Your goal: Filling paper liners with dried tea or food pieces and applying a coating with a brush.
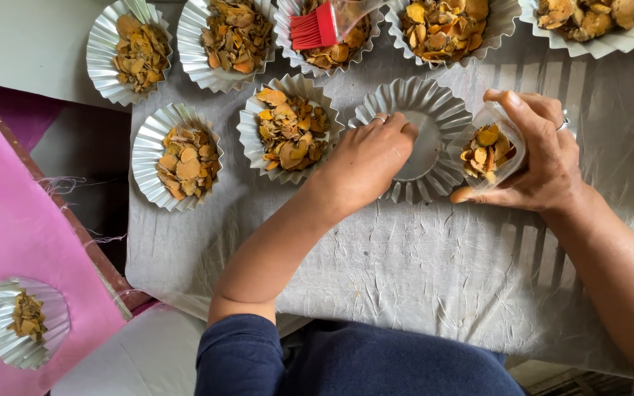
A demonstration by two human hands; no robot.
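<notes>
An empty fluted foil cup (pixel 434 117) sits on a crumpled grey cloth (pixel 434 279). My left hand (pixel 367 165) rests on that cup's near-left rim, fingers curled, holding it in place. My right hand (pixel 544 150) grips a small clear plastic cup (pixel 489 150) filled with orange dried slices, tilted toward the empty foil cup from its right side. A ring shows on a finger of each hand.
Filled foil cups stand around: one (pixel 288 130) left of the empty cup, another (pixel 179 158) further left, several along the back row. A red silicone brush (pixel 317 29) lies over a back cup. A pink board (pixel 31 242) at left carries one more filled cup (pixel 25 321).
</notes>
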